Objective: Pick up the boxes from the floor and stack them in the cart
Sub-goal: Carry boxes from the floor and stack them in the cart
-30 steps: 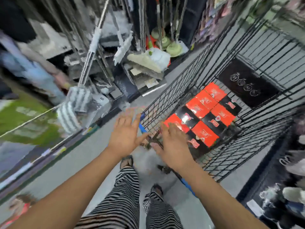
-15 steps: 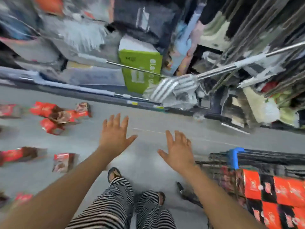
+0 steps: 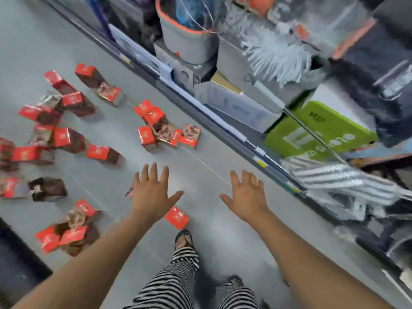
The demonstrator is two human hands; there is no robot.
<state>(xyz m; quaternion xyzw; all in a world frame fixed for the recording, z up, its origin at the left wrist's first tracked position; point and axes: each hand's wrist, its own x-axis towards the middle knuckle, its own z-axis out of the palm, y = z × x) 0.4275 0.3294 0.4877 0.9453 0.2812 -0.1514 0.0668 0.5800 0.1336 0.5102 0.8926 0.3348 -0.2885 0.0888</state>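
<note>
Several red and dark brown boxes lie scattered on the grey floor (image 3: 200,253) to my left. One cluster (image 3: 165,130) sits ahead near the shelf base, and another pile (image 3: 69,233) lies at the lower left. A single red box (image 3: 177,217) lies just in front of my foot, between my arms. My left hand (image 3: 153,192) is held out over the floor with fingers spread, holding nothing. My right hand (image 3: 247,195) is stretched out the same way and empty. The cart is out of view.
A low shop shelf (image 3: 223,121) runs diagonally along the right, packed with a grey bucket (image 3: 187,39), mop heads, white cartons and a green box (image 3: 318,130). A striped mop (image 3: 338,177) and its metal handle jut out over the shelf edge near my right hand.
My view has swung left, away from the cart, which has left the frame. The scattered boxes on the floor have come into view. Both hands stay spread and empty.
</note>
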